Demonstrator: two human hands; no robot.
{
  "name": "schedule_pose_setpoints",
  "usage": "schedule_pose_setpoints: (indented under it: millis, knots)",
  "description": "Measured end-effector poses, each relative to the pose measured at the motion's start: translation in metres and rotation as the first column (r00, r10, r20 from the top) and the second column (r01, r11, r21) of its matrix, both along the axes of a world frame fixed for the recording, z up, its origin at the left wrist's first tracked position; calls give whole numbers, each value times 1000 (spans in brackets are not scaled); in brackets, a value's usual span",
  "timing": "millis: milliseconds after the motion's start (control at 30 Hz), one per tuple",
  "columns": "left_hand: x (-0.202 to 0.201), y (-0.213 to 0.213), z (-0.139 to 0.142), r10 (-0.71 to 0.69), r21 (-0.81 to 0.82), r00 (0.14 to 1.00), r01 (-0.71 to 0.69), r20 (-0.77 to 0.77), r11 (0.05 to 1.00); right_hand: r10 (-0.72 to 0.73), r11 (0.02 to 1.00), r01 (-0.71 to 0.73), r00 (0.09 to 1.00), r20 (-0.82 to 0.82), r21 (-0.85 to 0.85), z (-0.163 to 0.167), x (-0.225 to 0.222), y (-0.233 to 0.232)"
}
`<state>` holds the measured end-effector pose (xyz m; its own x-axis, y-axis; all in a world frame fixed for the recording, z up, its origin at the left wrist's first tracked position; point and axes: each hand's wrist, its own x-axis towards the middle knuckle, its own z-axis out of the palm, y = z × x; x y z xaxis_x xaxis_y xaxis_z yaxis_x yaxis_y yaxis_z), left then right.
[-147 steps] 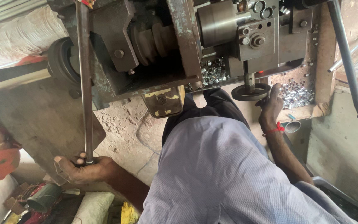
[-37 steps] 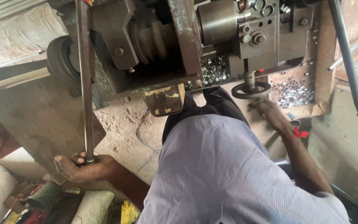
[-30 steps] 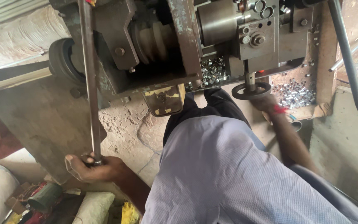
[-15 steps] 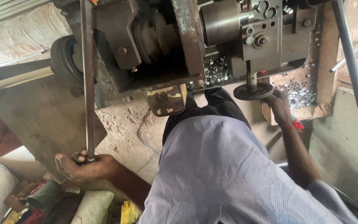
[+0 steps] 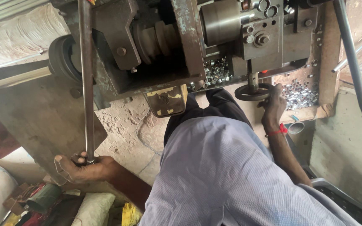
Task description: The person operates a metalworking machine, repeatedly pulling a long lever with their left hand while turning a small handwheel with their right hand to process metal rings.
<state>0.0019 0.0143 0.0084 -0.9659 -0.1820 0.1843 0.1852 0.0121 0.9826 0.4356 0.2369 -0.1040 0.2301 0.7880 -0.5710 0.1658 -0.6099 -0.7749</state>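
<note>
My left hand (image 5: 82, 167) is closed around the lower end of a long steel rod (image 5: 88, 83) that runs up along the left side of a heavy, worn metal machine (image 5: 164, 46). Fingers of my right hand (image 5: 273, 106), which has a red thread on the wrist, are on the right rim of a small dark handwheel (image 5: 246, 93) under the machine's right part. Just right of that hand is a shallow tray (image 5: 315, 114) holding several small shiny metal pieces (image 5: 300, 93). More of these pieces lie inside the machine (image 5: 216, 69).
A second long rod (image 5: 352, 62) slants down at the right edge. A grey concrete block (image 5: 344, 142) stands at the right. Sacks, a green can (image 5: 42, 197) and clutter lie at lower left. A yellowish metal plate (image 5: 165, 100) hangs under the machine.
My right hand has shifted about between the tray and the handwheel and now rests on the wheel's rim. My left hand has kept its grip on the rod.
</note>
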Motion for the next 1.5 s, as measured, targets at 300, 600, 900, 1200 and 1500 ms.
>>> schedule_pose_setpoints:
  millis: [300, 600, 900, 1200, 1500]
  knots:
    - [-1, -2, -3, -7, -43, 999, 6, -41, 999, -52, 999, 52, 992, 117, -1, -18, 8, 4]
    - [-4, -13, -10, -56, -40, 998, 55, -32, 998, -1, 1000, 4, 981, 195, -16, -16, 2, 15]
    - [-6, -36, -29, -425, -674, 780, 6, -459, 739, 483, 868, -445, 861, 161, -223, -9, -27, -18]
    - [-4, -36, -30, -341, -510, 855, 107, -392, 854, 594, 797, -538, 781, 193, -276, 5, 18, 13]
    - [24, -16, -7, -546, -813, 606, -380, -579, 441, 853, 380, -902, 256, 455, -204, -24, -12, 25]
